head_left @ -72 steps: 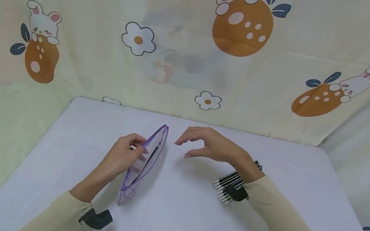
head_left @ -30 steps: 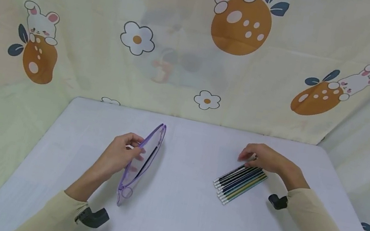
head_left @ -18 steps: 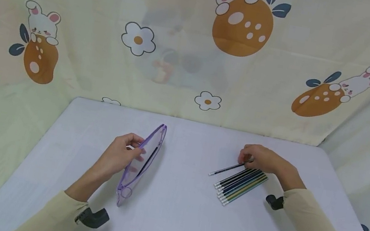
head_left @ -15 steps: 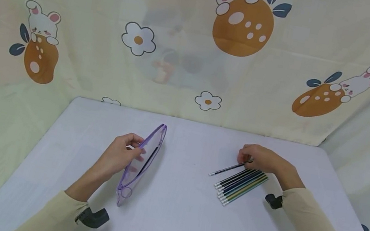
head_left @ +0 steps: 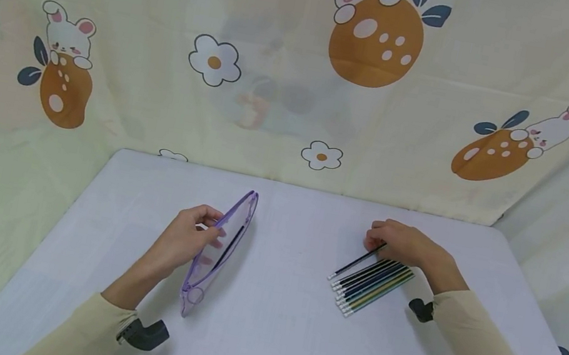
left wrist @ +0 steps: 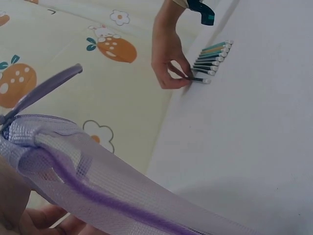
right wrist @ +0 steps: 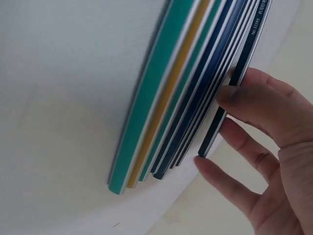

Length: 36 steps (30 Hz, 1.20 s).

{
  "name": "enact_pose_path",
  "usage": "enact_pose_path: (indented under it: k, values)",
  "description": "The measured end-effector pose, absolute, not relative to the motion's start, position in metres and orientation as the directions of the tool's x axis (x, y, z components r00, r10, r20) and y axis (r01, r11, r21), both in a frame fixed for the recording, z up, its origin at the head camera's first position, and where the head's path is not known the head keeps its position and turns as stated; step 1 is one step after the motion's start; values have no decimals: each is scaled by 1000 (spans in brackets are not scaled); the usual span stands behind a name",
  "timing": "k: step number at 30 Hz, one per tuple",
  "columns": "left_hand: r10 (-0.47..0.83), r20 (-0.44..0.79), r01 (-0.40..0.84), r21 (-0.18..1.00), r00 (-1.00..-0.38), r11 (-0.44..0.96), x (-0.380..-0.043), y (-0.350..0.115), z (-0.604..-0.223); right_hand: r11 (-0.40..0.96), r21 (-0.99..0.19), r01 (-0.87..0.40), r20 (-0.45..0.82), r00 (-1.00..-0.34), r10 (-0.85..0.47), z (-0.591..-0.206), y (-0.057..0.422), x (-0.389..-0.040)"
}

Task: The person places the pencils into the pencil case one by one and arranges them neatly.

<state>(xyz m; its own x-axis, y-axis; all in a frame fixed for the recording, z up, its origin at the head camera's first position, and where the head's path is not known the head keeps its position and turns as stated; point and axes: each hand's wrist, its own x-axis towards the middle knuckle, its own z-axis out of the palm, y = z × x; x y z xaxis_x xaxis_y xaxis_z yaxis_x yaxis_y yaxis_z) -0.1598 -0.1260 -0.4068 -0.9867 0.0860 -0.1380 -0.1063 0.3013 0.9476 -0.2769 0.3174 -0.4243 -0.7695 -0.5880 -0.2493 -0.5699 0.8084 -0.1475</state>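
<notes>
My left hand (head_left: 189, 238) grips a purple mesh zip pouch (left wrist: 122, 178) by its near side, standing it on edge above the white table. Its mouth gapes, and one dark stick, apparently a pencil (head_left: 230, 246), lies inside. Over on the right, my right hand (head_left: 403, 243) pinches a dark pencil (right wrist: 213, 131) between thumb and fingers. White-ended, that pencil slants beside a row of pencils (head_left: 373, 284) in black, blue, yellow and green. A small gap separates it from the row in the right wrist view.
The white table (head_left: 269, 327) stretches between pouch and pencils. A patterned curtain (head_left: 280, 5) hangs behind the table's far edge. A black wrist mount (head_left: 145, 334) sits below the left sleeve, another mount (head_left: 421, 310) below the right.
From beside the pouch, my right hand has moved right to the pencils and drawn one away from the row. That pencil has since swung steeper. The left hand stays with the pouch.
</notes>
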Motion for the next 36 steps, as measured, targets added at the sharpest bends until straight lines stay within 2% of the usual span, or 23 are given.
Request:
enact_pose_path:
  k: [7, 17, 23, 28, 36]
  values:
    - [91, -130, -96, 947, -987, 306, -159, -126, -407, 777, -145, -613, -177, -756, -630, -425, 322, -277]
    - [98, -129, -94, 950, -987, 298, -159, -127, -407, 715, -225, -662, -1, -734, -679, -406, 301, -275]
    - [102, -137, -102, 951, -985, 293, -159, -126, -406, 666, -221, -712, 113, -697, -708, -385, 276, -266]
    - [97, -140, -107, 951, -985, 291, -159, -124, -406, 611, -188, -769, 201, -639, -743, -372, 252, -261]
    - [92, -145, -113, 951, -985, 286, -158, -120, -406, 535, -207, -819, 266, -573, -775, -353, 212, -257]
